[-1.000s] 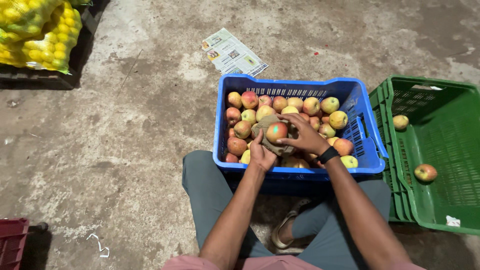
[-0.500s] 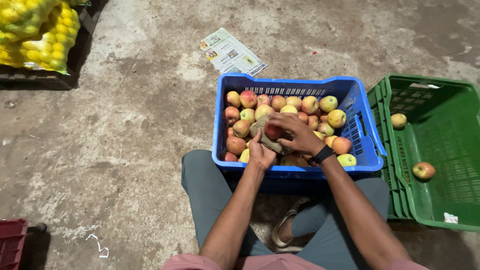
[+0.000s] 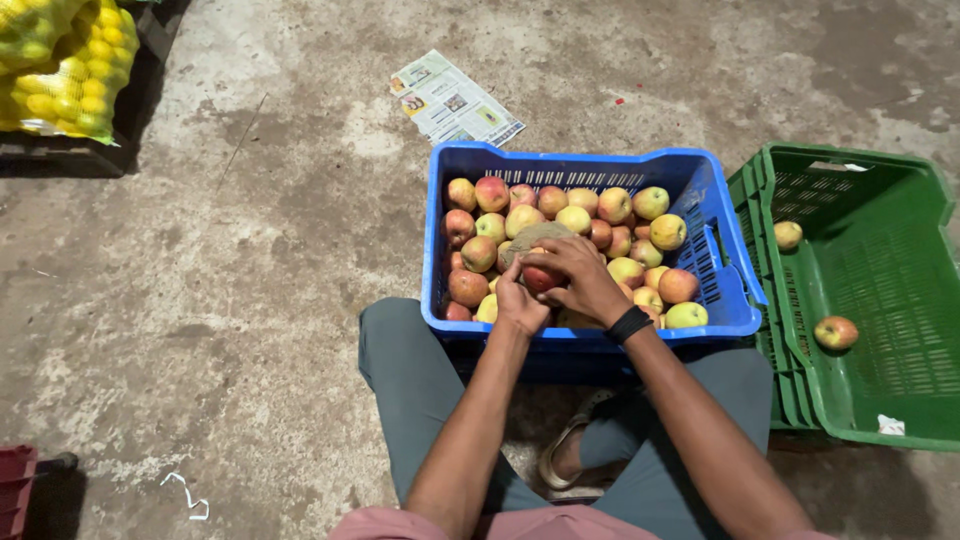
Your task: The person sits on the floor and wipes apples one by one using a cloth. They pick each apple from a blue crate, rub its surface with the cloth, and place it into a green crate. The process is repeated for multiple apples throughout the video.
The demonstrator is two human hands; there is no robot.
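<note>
We're looking straight down at both hands over the blue crate [image 3: 735, 300], which sits on the concrete floor [image 3: 250, 280] just in front of the knees. The right hand [image 3: 580, 275] is cupped over a red apple [image 3: 540, 278], fingers curled and closed round its top and far side. The left hand [image 3: 520, 300] comes in from below, touching the same apple on its near side, thumb up against it; its other fingers are tucked under, so we can't tell how they sit. A brownish cloth [image 3: 530, 238] bulges out just behind the apple, pressed against it (looks like the right fingers pin it there, tho the view's poor at that spot). A black band [image 3: 629, 325] wraps the right wrist.

The crate is well filled w/ red and yellow-green apples all round the hands. To the right, touching the blue crate, stands a green crate [image 3: 900, 300] w/ two loose apples in it, well apart: one near the far-left wall [image 3: 788, 235], one midway [image 3: 836, 332]. A printed leaflet [image 3: 455, 100] lies on the floor beyond the blue crate. Far left, a net sack of yellow fruit [image 3: 60, 70].
</note>
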